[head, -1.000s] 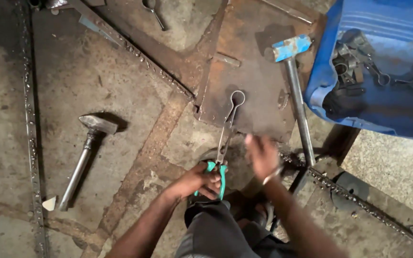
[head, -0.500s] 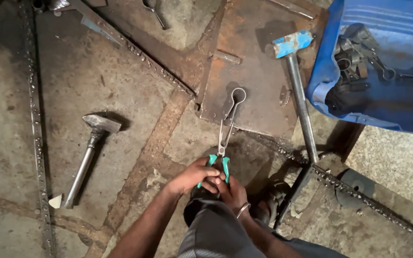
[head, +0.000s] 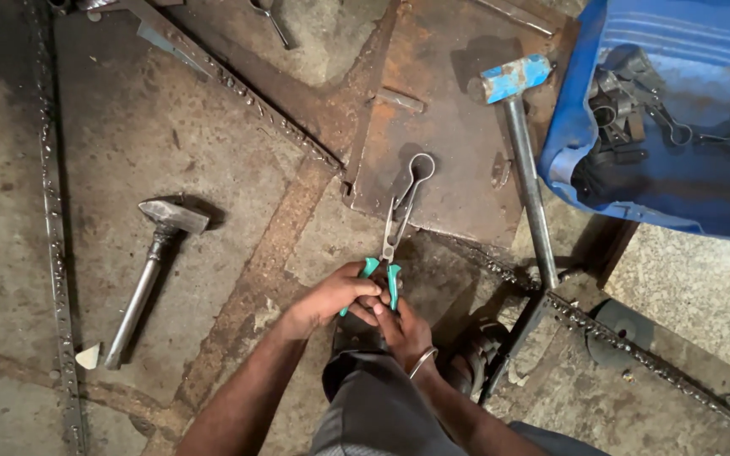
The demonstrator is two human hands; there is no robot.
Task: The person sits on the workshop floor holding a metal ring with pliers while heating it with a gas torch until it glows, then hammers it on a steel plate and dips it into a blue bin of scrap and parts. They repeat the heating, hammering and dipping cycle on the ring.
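On the stained concrete floor (head: 171,152), just ahead of a knee in grey trousers (head: 378,405), gripping together the green-handled metal pliers (head: 390,245): left hand (head: 331,297) wrapping closed around the left green grip, right hand (head: 403,329) closing from below on the right grip, a thin metal bangle (head: 422,363) circling that wrist. Pointing away from the body, with the long steel nose of the pliers reaching onto the rusty flat steel plate (head: 458,160) and clamping the stem of a bent steel wire loop (head: 420,167) lying on that plate. Lying just right of the loop, across the plate's edge, a long steel-handled sledgehammer with a blue-painted head (head: 514,78), head away from the body, handle running back toward the feet. Resting well apart to the left on the floor, a smaller grey hammer with a steel pipe handle (head: 149,270). Standing at the upper right, touching the plate's far corner, a blue plastic tub (head: 678,194) holding dark metal rings and fittings (head: 627,105). Running across the floor on both sides, welded strips of rough steel bar (head: 52,211). Showing under the right wrist, a dark sandal (head: 483,355).
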